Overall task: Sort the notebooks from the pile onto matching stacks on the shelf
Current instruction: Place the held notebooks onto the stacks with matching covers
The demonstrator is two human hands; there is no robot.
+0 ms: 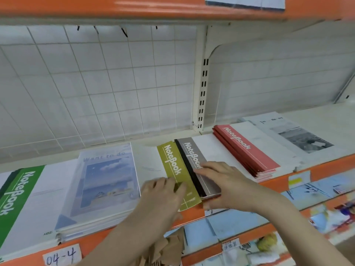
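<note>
Notebooks — flat, rectangular, soft-covered, laid in a row along the pale shelf point(317, 120) with its orange front lip.

Item one: olive notebook point(173, 169), matt cover with white "Notebook" lettering down a coloured spine band, lying at the shelf's middle with its near end just over the lip. Your left hand point(163, 192) rests on its near end and on the white cover just left of it; the fingers point(179, 186) lie close together and lightly bent on the cover, pressing rather than curled round it.

Item two: grey notebook point(196, 160), same lettering, black spine strip, lying partly over the olive one's right edge. Your right hand point(221, 181) holds its near end — fingers spread flat across the top, thumb tucked at the front edge beneath.

Item three: red stack point(247, 150), several thin copies squared together, just right of the grey one.

Item four: pale notebook with a grey photograph print point(299, 137), far right, glossy.

Item five: sky-print stack point(107, 175), titled "Want to do", smooth sheen, left of your left hand.

Item six: green stack point(19, 196), far left, broad green band on white.

Backing: white wire grid panel point(96, 83). A handwritten label "04-4" point(61, 255) sits on the lip below.
</note>
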